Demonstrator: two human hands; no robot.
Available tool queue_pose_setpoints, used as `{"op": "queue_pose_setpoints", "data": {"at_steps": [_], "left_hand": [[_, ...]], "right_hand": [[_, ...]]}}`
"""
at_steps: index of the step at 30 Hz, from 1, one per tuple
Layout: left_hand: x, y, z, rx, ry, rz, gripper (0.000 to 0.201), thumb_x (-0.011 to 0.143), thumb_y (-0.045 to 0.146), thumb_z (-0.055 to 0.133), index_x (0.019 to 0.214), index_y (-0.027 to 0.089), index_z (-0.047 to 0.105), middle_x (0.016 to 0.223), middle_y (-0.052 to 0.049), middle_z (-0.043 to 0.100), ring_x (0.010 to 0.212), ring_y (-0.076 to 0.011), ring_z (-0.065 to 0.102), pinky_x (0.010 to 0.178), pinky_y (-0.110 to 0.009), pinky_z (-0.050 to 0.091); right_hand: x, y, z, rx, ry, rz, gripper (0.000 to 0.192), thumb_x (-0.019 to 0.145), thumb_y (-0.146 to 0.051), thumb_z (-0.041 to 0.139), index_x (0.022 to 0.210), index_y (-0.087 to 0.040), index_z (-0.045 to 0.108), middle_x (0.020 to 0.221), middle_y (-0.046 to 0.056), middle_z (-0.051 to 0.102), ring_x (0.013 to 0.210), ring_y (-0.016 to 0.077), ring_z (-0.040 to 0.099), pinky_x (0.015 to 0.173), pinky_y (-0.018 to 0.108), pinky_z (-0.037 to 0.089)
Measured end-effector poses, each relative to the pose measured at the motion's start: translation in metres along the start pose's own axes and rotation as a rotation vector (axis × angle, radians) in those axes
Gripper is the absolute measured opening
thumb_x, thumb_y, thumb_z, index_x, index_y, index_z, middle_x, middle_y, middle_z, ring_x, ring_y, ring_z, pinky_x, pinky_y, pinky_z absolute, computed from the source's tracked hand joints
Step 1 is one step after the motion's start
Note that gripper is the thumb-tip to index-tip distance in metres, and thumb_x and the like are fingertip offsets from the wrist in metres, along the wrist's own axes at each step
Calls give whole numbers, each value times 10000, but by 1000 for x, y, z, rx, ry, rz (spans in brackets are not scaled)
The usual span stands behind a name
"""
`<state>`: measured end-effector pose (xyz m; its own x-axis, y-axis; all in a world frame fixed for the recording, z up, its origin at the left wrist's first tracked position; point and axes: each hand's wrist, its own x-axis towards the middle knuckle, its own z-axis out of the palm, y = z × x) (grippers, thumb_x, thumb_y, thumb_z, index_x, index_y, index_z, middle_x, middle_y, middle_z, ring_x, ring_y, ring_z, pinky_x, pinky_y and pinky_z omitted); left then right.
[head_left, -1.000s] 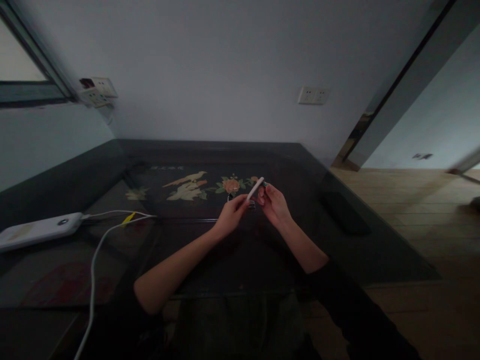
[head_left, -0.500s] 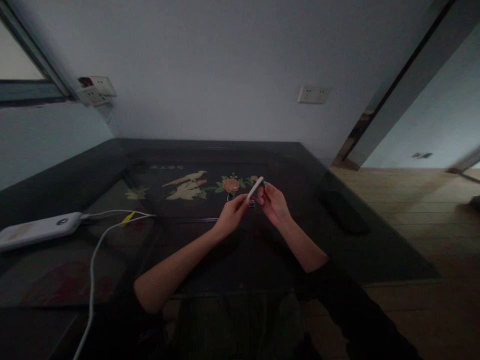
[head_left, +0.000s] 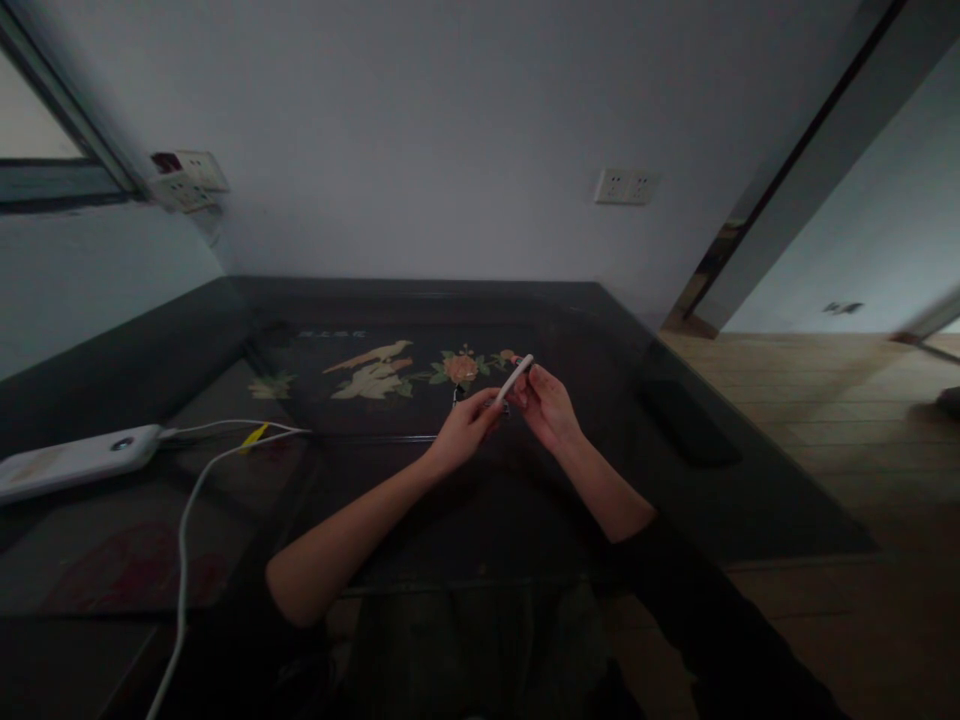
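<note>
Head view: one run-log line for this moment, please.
left hand: grips white stick lower end | right hand: fingers at its upper end | above dark table | power bank far left

Smooth white plastic-looking stick (head_left: 514, 377) in my hands, over a glossy dark glass-like table top (head_left: 420, 500) w/ painted bird-and-flower inlay, matt white power bank (head_left: 75, 460) & rubbery cable (head_left: 184, 540), wood-look floor (head_left: 847, 420).

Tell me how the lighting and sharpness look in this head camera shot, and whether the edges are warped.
Head view: dim and underexposed, the dark table nearly black; both hands, left hand and right hand, hold a white stick that reads clearly; straight lines bow near the frame edges, wide-angle distortion; brighter floor at right.
</note>
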<state>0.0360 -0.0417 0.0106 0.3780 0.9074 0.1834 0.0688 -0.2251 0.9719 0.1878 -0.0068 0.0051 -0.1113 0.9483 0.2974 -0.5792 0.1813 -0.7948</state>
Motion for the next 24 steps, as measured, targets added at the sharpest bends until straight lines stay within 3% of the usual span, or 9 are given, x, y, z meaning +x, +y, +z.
{"op": "queue_pose_setpoints", "data": {"at_steps": [8,15,19,24], "left_hand": [[5,-6,-5,30,99,-12,304,909,394,512,1041,138,610,546,69,382,461,-76,337,452,-193,234],[5,-8,-5,89,115,7,300,914,390,470,974,131,608,564,58,386,499,-91,364,470,-196,266],[3,-5,-2,94,62,21,321,920,402,451,1010,135,604,569,63,370,497,-90,355,460,-196,259],[-1,-2,1,48,-23,14,334,925,410,440,1057,142,588,564,76,355,456,-77,302,434,-192,243]], "right_hand": [[0,-2,2,-27,3,-3,336,688,-488,803,714,-205,624,608,-48,504,492,74,397,468,246,318],[-1,-3,4,-51,35,-6,366,663,-510,807,723,-206,613,598,-55,504,486,74,394,461,244,320],[-1,-3,5,-39,58,-12,400,624,-532,825,777,-206,649,593,-64,500,485,73,392,459,237,341],[0,1,1,2,20,-11,332,724,-458,780,922,-208,688,587,-72,466,493,77,400,474,244,362]]}}
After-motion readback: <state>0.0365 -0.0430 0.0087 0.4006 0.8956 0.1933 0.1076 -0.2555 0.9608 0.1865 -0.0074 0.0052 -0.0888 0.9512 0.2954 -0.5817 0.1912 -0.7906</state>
